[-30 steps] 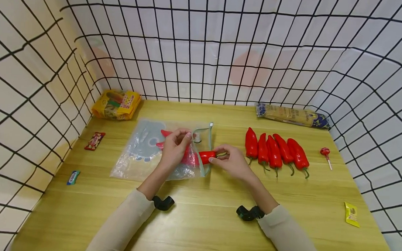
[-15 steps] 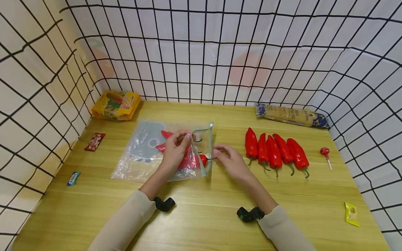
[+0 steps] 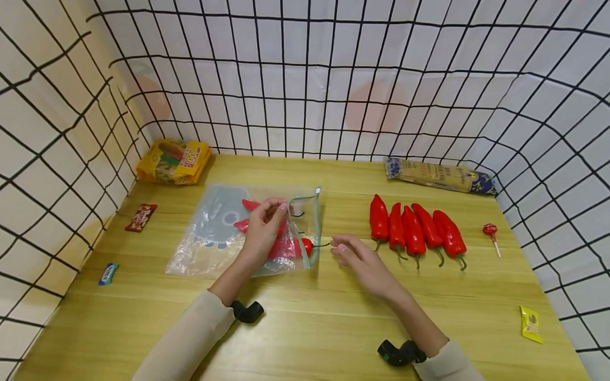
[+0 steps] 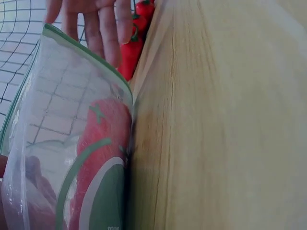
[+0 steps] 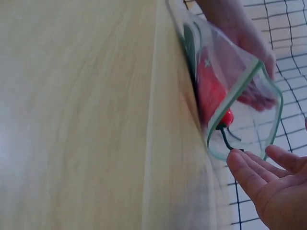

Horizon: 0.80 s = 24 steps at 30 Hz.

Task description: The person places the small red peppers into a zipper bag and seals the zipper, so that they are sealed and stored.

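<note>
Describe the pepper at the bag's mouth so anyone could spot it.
On the table, find the clear bag left of the loose red peppers. At its open mouth, by the right hand, is the pepper; unlike its bagged neighbours, its stem pokes outside.

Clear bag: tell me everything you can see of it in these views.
The clear bag looks like thin, crinkled plastic with a blue-grey print and a green rim. It lies on the wood-grain table, gaping open at its right end. Red peppers show through it; one stem reaches out past the rim. The left hand's grip pinches the upper layer near the rim, holding it raised.
</note>
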### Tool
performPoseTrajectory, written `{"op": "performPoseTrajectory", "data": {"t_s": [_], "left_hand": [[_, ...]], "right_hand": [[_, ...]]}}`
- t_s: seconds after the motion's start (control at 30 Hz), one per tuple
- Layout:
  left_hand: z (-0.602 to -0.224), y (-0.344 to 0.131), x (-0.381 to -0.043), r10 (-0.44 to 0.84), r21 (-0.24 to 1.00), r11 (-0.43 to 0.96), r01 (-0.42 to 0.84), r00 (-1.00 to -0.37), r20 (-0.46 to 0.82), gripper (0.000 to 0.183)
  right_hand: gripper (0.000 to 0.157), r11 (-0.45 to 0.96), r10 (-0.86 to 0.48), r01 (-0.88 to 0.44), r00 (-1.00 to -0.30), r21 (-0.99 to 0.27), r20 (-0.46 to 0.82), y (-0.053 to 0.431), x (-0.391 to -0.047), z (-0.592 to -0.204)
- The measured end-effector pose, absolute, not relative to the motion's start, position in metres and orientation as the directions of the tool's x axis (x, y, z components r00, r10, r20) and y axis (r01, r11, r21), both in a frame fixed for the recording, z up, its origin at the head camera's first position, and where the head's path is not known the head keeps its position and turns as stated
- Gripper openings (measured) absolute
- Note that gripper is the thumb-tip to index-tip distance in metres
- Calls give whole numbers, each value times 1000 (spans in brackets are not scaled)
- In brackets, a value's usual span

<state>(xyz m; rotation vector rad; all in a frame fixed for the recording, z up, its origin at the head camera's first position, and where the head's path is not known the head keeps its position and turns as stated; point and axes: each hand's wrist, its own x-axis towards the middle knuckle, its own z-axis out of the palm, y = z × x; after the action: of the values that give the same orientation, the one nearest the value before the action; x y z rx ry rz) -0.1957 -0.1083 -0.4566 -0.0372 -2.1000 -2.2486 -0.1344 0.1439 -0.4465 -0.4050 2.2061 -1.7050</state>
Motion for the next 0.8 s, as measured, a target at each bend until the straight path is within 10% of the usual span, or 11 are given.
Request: {"op": "performPoseTrajectory", "data": {"t_s": [0.5,0.8], "left_hand": [[-458,-106,-196,-66,992,20,127,-990,128,28],[-459,-108,-197,-61,995,32,90,-994,92,25]], "right_hand": [[64,121,-557,-20,-829,-992,-51,100,-149,-445],[45,319,-330,-110,-944,-942,-2,140,-155,-432]]}}
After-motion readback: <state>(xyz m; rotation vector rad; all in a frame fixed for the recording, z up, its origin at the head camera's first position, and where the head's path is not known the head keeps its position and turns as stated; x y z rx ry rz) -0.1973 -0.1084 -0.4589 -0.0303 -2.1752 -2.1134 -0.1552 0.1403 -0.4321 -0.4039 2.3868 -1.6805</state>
